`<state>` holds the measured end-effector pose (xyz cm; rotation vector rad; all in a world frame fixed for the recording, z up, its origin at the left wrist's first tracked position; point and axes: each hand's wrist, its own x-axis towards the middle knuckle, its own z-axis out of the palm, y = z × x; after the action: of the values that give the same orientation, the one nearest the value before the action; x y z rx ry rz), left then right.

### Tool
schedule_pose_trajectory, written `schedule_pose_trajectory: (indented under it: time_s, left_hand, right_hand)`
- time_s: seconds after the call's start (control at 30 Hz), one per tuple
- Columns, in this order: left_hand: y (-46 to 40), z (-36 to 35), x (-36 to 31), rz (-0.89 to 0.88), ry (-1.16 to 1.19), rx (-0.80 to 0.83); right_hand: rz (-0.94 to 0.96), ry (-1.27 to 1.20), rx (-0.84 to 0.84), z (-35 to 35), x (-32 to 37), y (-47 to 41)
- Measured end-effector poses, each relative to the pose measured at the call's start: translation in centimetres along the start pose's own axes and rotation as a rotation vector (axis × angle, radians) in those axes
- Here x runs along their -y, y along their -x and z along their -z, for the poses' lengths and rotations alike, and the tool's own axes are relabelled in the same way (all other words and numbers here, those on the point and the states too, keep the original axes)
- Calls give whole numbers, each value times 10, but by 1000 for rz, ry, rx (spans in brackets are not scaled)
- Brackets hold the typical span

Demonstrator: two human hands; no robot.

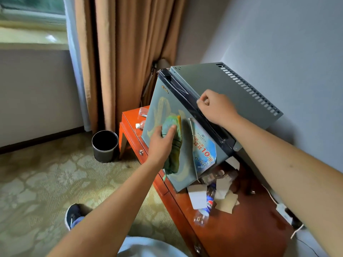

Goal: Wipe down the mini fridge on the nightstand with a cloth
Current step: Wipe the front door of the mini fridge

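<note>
The boxy grey metal mini fridge (213, 101) sits on the glossy orange bench (241, 229). The left hand (162, 143) grips a crumpled green cloth (172, 143) against its smooth door, while the right hand (215, 108) curls over the black top edge

Mini fridge (204, 86): small grey-blue metal box, stands on orange-red wooden nightstand (232, 219) near wall corner. Top panel plain, row of vent slots along back edge. Black strip runs along top of door. Door front faces left, carries faded yellowish pattern and printed paper card with red "10". Cloth (171, 143): green with yellow-orange edge, crumpled, lies pressed flat against door front, lower part hangs down.
</note>
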<state>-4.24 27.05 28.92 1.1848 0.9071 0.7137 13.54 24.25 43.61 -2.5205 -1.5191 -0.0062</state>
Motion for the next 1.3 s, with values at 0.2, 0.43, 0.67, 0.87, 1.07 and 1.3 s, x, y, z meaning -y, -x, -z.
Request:
schedule_pose_trajectory:
  time_s: [0.2, 0.43, 0.67, 0.87, 1.07, 1.3]
  left_hand:
    - [1, -18, -4, -139, -336, -93]
    - [-7, -25, -12, -259, -476, -183]
    - [-24, -23, -19, -289, -458, -234]
    - [-53, -18, -35, -200, -383, -309]
    - [-38, -20, -31, -213, -377, -259]
    - [-28, -29, -29, -381, -523, -313]
  right_hand:
    - [32, 125, -40, -17, -2, -13]
    - [79, 227, -200, -35, -1, -10]
    - [77, 222, -217, -38, -5, -11]
    - [84, 215, -227, -40, -6, -10]
    - [85, 206, -239, -40, -5, -10]
    - [78, 189, -249, -41, -6, -10]
